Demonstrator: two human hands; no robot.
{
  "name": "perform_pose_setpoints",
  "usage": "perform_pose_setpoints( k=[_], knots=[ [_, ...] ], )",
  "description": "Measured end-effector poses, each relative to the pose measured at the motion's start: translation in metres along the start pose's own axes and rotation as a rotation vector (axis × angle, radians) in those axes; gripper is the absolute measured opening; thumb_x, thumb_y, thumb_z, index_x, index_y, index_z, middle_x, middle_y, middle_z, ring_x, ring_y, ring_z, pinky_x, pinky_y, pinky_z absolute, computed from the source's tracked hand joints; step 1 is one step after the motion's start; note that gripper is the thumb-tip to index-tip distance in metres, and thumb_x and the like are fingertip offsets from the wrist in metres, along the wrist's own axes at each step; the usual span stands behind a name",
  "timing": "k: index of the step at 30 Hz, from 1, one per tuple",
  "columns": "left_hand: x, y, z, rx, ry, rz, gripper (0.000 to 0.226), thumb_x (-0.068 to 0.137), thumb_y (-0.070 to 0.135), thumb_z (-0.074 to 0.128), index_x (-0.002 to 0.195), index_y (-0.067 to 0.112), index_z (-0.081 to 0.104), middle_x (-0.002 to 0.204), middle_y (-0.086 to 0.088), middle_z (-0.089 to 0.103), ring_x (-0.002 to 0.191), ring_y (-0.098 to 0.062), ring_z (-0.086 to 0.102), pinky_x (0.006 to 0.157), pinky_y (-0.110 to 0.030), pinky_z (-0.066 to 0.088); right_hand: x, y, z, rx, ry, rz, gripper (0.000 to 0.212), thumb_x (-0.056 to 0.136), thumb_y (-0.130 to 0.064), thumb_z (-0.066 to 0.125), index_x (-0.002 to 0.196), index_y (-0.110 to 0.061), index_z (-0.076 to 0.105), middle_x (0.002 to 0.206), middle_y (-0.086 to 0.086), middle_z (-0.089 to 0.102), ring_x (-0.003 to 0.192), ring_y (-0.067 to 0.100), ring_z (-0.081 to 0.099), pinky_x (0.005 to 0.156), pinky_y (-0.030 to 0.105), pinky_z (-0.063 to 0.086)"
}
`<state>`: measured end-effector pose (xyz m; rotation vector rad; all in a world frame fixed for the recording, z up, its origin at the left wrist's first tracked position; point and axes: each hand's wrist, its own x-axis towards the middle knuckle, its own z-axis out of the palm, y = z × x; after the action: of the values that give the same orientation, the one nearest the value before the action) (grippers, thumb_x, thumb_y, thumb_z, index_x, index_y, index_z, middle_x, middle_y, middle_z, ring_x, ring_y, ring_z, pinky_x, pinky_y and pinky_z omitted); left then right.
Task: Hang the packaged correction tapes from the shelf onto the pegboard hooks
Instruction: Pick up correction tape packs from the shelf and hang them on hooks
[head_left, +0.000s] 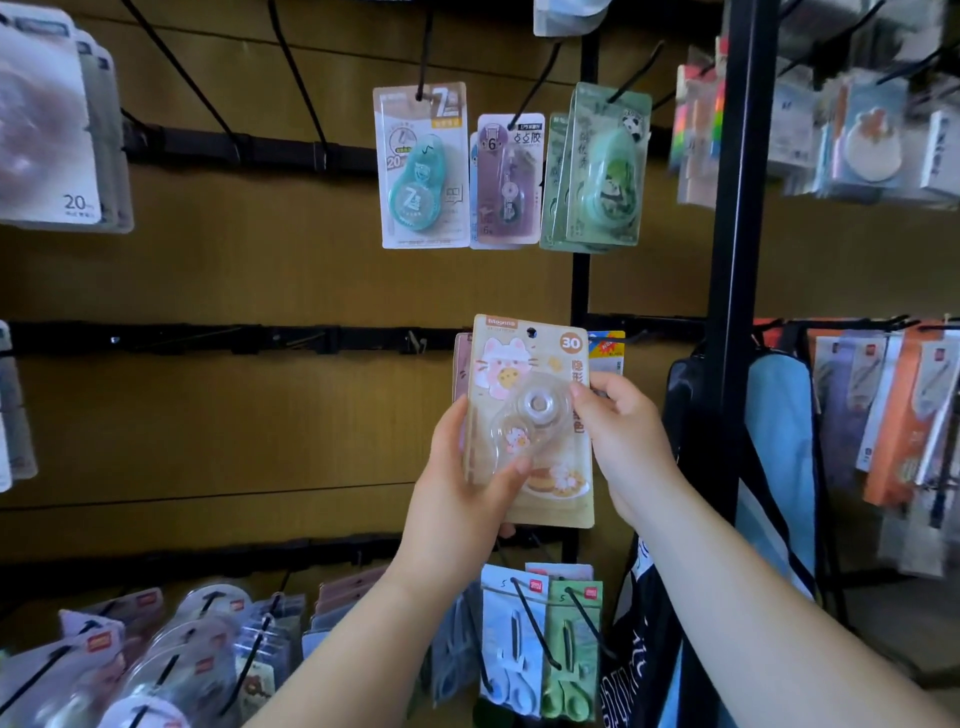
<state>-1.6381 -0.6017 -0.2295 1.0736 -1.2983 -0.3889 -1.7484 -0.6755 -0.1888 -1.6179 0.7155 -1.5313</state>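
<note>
Left hand (457, 493) grips the cat pack (524, 415) at its lower left edge, thumb curled over the blister. Right hand (628, 441) pinches its right edge, thumb in front. Pack upright, held off the board (260, 270), hang hole at top on no hook. More packs (605, 348) sit just behind it; which hand holds them is unclear. Above hang a teal pack (421, 166), purple pack (506, 179) and green packs (597, 166) on hooks. Scissor packs (514, 639) hang below. Black post (732, 260) at right.

held pack (530, 421): beige, pink cat | hanging packs: teal (422, 166), mauve (508, 179), green (605, 166)
</note>
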Motion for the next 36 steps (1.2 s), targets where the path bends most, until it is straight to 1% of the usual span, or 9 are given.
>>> perform_pose_setpoints(
  k=[5, 9, 11, 13, 16, 24, 30, 33, 36],
  knots=[
    [-0.002, -0.018, 0.004, 0.062, 0.012, -0.014, 0.065, 0.086, 0.024, 0.058, 0.14, 0.032, 0.023, 0.114, 0.01, 0.06, 0.061, -0.011, 0.06, 0.052, -0.026, 0.053, 0.002, 0.012, 0.0, -0.031, -0.001, 0.012, 0.008, 0.093, -0.017, 0.047, 0.096, -0.02, 0.054, 0.081, -0.012, 0.058, 0.082, 0.009, 0.058, 0.081, 0.03, 0.049],
    [0.003, -0.026, 0.006, 0.119, 0.026, -0.034, 0.065, 0.087, 0.028, 0.057, 0.139, 0.037, 0.018, 0.112, 0.009, 0.063, 0.052, -0.005, 0.057, 0.056, -0.029, 0.054, 0.01, 0.017, 0.003, -0.082, 0.003, 0.007, 0.01, 0.093, -0.017, 0.048, 0.1, -0.017, 0.056, 0.081, -0.008, 0.058, 0.079, 0.01, 0.056, 0.077, 0.028, 0.047],
    [0.01, -0.03, 0.007, 0.166, 0.027, -0.043, 0.069, 0.088, 0.031, 0.054, 0.142, 0.035, 0.012, 0.114, 0.013, 0.061, 0.062, -0.007, 0.06, 0.064, -0.035, 0.055, 0.015, 0.02, 0.006, -0.123, 0.019, 0.018, 0.016, 0.092, -0.018, 0.048, 0.106, -0.015, 0.057, 0.086, -0.003, 0.058, 0.084, 0.014, 0.056, 0.08, 0.03, 0.046],
    [0.018, -0.034, 0.007, 0.232, 0.015, -0.056, 0.072, 0.089, 0.033, 0.051, 0.144, 0.032, 0.005, 0.117, 0.012, 0.058, 0.084, -0.018, 0.065, 0.074, -0.041, 0.056, 0.021, 0.024, 0.01, -0.156, 0.022, 0.017, 0.018, 0.093, -0.019, 0.048, 0.107, -0.013, 0.057, 0.091, -0.001, 0.059, 0.087, 0.014, 0.055, 0.079, 0.029, 0.045],
    [0.033, -0.04, 0.002, 0.277, -0.004, -0.081, 0.074, 0.091, 0.033, 0.048, 0.145, 0.028, -0.002, 0.12, 0.014, 0.052, 0.107, -0.02, 0.06, 0.088, -0.043, 0.051, 0.032, 0.031, 0.017, -0.181, 0.01, 0.015, 0.02, 0.093, -0.018, 0.047, 0.109, -0.012, 0.057, 0.088, -0.004, 0.058, 0.085, 0.013, 0.055, 0.067, 0.022, 0.045],
    [0.061, -0.069, 0.002, 0.271, -0.037, -0.131, 0.072, 0.093, 0.031, 0.044, 0.144, 0.032, -0.007, 0.138, 0.01, 0.048, 0.113, -0.019, 0.057, 0.091, -0.045, 0.05, 0.059, 0.053, 0.032, -0.297, 0.02, 0.002, 0.022, 0.096, -0.02, 0.041, 0.113, -0.012, 0.053, 0.074, -0.014, 0.05, 0.072, 0.011, 0.053, 0.062, 0.024, 0.044],
    [0.077, -0.081, 0.01, 0.277, -0.038, -0.149, 0.071, 0.094, 0.029, 0.043, 0.144, 0.033, -0.007, 0.134, 0.004, 0.053, 0.108, -0.031, 0.06, 0.074, -0.034, 0.048, 0.071, 0.059, 0.033, -0.299, 0.024, -0.034, 0.021, 0.095, -0.018, 0.042, 0.11, -0.009, 0.054, 0.079, -0.004, 0.057, 0.072, 0.014, 0.053, 0.058, 0.024, 0.039],
    [0.076, -0.083, 0.009, 0.252, -0.033, -0.154, 0.07, 0.094, 0.028, 0.043, 0.144, 0.032, -0.006, 0.137, 0.005, 0.049, 0.111, -0.025, 0.058, 0.085, -0.039, 0.051, 0.07, 0.062, 0.033, -0.325, 0.012, -0.037, 0.021, 0.096, -0.018, 0.04, 0.11, -0.01, 0.054, 0.079, -0.007, 0.056, 0.067, 0.008, 0.051, 0.053, 0.017, 0.036],
    [0.068, -0.084, 0.006, 0.3, -0.023, -0.192, 0.071, 0.094, 0.027, 0.043, 0.145, 0.027, -0.006, 0.135, 0.002, 0.05, 0.108, -0.026, 0.06, 0.088, -0.043, 0.051, 0.062, 0.068, 0.032, -0.294, 0.004, 0.01, 0.026, 0.095, -0.021, 0.043, 0.118, -0.012, 0.05, 0.094, -0.002, 0.056, 0.082, 0.013, 0.053, 0.056, 0.018, 0.038]
  ],
)
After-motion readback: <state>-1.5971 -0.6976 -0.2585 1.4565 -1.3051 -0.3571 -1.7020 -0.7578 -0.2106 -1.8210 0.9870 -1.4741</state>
